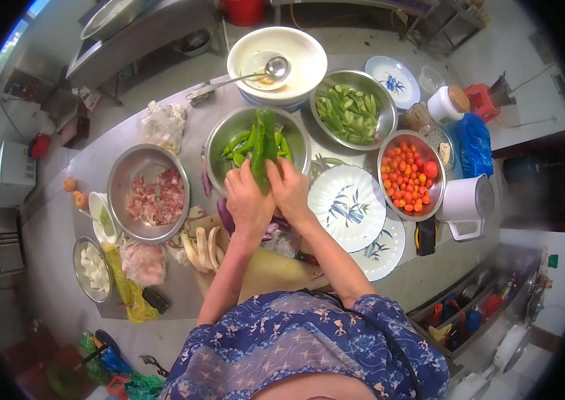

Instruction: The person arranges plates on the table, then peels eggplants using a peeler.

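Observation:
Between both my hands is a long green pepper [266, 137], upright in view, its lower end at my fingers. My left hand [249, 199] is closed around its left side, and my right hand [289, 192] grips it from the right. Behind and beneath the pepper sits a metal bowl [214, 148] holding more green peppers [239, 147]. Purple eggplants [225, 215] lie by my left wrist, partly hidden. A long pale green gourd [279, 275] rests below my forearms, next to pale curved pieces [204, 248] that I cannot name for certain.
Left stands a metal bowl [114, 175] of cut meat [156, 200]. To the right are floral plates [322, 193], a bowl of small tomatoes [406, 175] and a white kettle [462, 203]. Farther back are cut green pods [348, 113] and a white basin [242, 50] with a ladle [276, 68].

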Tool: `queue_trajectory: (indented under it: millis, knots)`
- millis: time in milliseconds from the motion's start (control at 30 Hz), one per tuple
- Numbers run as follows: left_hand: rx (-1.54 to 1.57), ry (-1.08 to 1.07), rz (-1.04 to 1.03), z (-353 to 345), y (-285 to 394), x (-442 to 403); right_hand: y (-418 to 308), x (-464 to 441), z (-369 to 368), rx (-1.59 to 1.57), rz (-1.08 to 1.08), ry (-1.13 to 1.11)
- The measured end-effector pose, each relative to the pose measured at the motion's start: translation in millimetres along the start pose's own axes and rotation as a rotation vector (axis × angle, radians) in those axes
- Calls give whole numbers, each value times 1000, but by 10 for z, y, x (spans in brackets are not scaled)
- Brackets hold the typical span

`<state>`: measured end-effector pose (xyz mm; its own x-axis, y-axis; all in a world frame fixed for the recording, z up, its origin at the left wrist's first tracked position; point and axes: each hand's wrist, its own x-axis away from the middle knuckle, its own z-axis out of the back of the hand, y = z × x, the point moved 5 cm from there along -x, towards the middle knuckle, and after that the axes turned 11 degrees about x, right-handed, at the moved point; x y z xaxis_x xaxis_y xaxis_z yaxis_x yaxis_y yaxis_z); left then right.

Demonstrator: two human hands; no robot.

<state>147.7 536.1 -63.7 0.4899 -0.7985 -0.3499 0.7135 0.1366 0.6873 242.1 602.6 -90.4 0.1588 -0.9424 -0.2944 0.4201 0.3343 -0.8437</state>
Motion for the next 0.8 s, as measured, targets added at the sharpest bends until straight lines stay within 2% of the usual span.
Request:
queue_trajectory:
  millis: [33,133,233,300,367,433,500,600,633,700,733,767,800]
  knots:
    - [-1,-23,37,-9,13,1,54,-21,17,-1,-1,1]
    - [14,-67,92,-40,2,3,383,-113,7,-214,-371,-107]
    - [61,-93,141,-42,-167,-12,605,-395,222,-105,-400,-146]
    - [93,-99,195,-59,-416,-61,735,-596,425,-76,-369,-69]
    - [-10,-166,248,-130,-733,-133,865,-775,584,435,-120,-108]
    - [-107,-226,267,-177,-962,-203,1111,-826,597,989,-99,-419]
    - [-202,-281,279,-184,-1171,-224,1186,-783,698,1059,12,-347]
    - [10,-80,76,105,-1122,-172,1455,-736,707,1094,128,-434]
    - [-9,-66,102,279,-1113,-126,1510,-725,679,1111,128,-494]
    - [17,25,57,621,-1077,-4,1406,-626,676,1084,452,-432]
    - [1,77,48,798,-1076,120,1418,-585,667,1073,470,-444]
    - [-9,89,59,940,-1101,270,1394,-547,672,1052,542,-365]
    - [62,123,185,1087,-1191,443,1349,-528,670,1031,610,-282]
